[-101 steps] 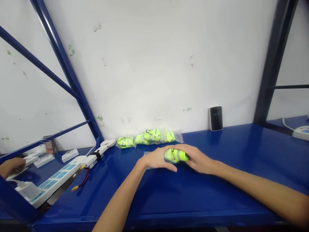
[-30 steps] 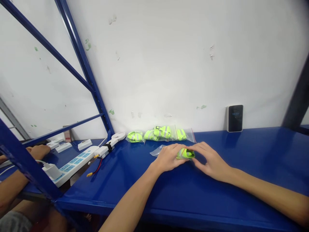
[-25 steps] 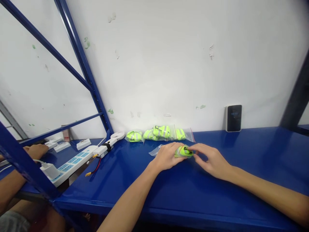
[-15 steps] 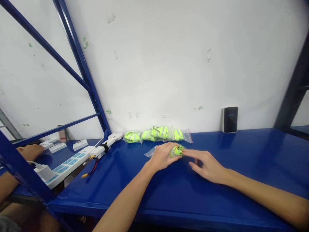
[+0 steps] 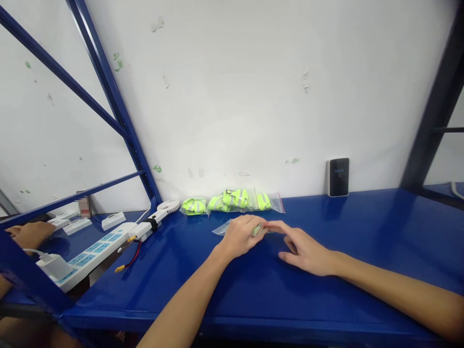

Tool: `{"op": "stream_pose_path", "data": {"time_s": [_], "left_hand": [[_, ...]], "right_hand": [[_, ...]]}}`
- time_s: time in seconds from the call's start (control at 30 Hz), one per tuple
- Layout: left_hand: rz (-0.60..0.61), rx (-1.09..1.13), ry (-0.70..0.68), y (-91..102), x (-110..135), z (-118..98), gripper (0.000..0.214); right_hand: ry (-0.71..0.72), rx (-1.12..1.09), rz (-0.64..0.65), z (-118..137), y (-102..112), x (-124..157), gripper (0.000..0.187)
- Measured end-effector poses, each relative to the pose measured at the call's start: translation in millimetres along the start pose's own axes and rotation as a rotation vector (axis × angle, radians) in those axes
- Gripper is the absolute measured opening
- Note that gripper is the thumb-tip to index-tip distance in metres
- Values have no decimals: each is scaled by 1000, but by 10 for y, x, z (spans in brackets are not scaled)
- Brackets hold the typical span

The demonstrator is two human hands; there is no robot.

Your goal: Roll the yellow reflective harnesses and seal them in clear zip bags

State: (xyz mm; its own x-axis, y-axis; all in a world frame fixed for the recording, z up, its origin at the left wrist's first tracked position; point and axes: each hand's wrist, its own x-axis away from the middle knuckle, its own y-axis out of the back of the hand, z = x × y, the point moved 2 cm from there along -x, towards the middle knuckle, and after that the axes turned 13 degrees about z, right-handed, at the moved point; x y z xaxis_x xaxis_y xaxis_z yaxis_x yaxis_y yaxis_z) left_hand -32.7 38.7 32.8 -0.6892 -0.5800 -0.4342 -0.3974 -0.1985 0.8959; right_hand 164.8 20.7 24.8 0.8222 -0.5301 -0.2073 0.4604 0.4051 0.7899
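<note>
My left hand [image 5: 241, 237] is closed over a bagged reflective vest [image 5: 257, 229], a small neon yellow-green bundle in clear plastic on the blue table. Most of the bundle is hidden under my fingers. A flat end of its clear bag [image 5: 221, 228] sticks out to the left of the hand. My right hand [image 5: 302, 249] comes in from the right with its fingers stretched out and the thumb apart. Its fingertips meet the bundle's right edge, close to the left fingertips. Behind both hands, several similar bagged vests [image 5: 235, 198] lie along the wall.
At left are a small white fan [image 5: 168, 208], a power strip [image 5: 96, 251] and a red-black cable [image 5: 135, 253]. A dark-faced device [image 5: 338, 177] leans on the wall at right. Beyond the blue rack post [image 5: 123, 116], another person's hand [image 5: 32, 235] rests on the neighbouring table.
My left hand now covers more of the bundle, and less yellow-green shows. The right fingertips have drawn closer to the left hand. The view has shifted slightly to the right.
</note>
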Motion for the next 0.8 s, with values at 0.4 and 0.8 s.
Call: {"op": "stream_pose_path", "data": {"time_s": [0.4,0.8], "left_hand": [[-232,207,-50,-101,-34,-67,21],[-627,838,223,115,-141,-197,29]], "right_hand": [[33,-29,-22,-52,-68,-41,62],[64,-278,-353,-135,216,-113,42]]}}
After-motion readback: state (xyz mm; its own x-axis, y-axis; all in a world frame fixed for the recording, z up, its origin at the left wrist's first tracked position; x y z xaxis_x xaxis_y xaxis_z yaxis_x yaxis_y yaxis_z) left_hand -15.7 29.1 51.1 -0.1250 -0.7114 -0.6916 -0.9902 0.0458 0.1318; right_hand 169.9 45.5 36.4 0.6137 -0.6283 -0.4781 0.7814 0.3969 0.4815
